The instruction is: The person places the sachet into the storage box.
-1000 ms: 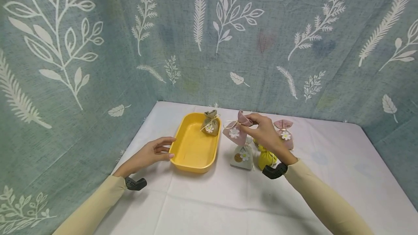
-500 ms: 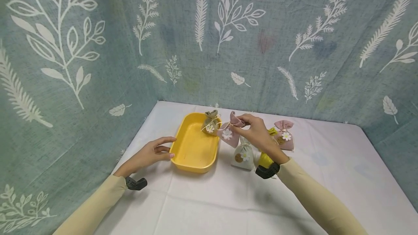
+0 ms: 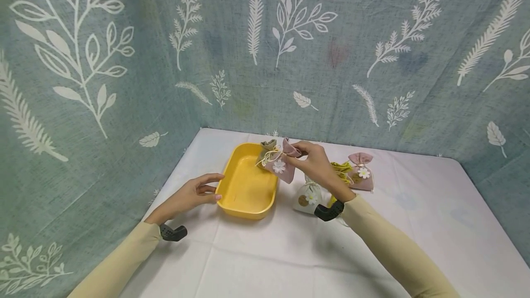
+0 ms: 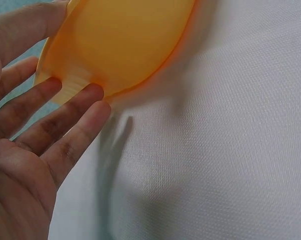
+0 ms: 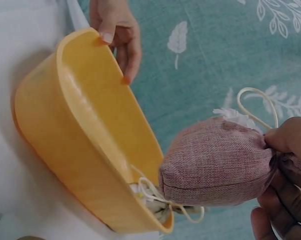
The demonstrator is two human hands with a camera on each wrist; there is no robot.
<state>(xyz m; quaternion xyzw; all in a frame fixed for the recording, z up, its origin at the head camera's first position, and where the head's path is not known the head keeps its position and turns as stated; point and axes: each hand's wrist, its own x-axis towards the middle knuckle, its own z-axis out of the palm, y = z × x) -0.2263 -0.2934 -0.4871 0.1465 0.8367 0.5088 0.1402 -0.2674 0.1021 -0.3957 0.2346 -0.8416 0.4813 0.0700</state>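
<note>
My right hand [image 3: 313, 163] pinches a pink drawstring pouch [image 3: 283, 170] by its gathered neck. The pouch, with a white flower on its front, hangs over the right rim of a yellow tray [image 3: 245, 192]. In the right wrist view its rounded bottom [image 5: 215, 167] faces the camera. An olive-green pouch [image 3: 265, 149] sits in the tray's far right corner, partly hidden behind the pink one. At the tray's left side, my left hand [image 3: 194, 193] touches the wall with its fingertips; in the left wrist view its fingers [image 4: 73, 142] are extended against the yellow plastic.
Right of the tray, a pale grey-white pouch [image 3: 307, 198] and a second pink pouch [image 3: 361, 172] rest on the white cloth [image 3: 256, 261]. Yellow pouch fabric [image 3: 342, 170] shows between them, mostly hidden by my right forearm. A patterned blue-green curtain [image 3: 240, 91] encloses the back and left.
My right hand has carried the pink pouch leftward, from above the pale pouch to the tray's right rim, where it now overlaps the olive-green pouch. The left hand has stayed at the tray.
</note>
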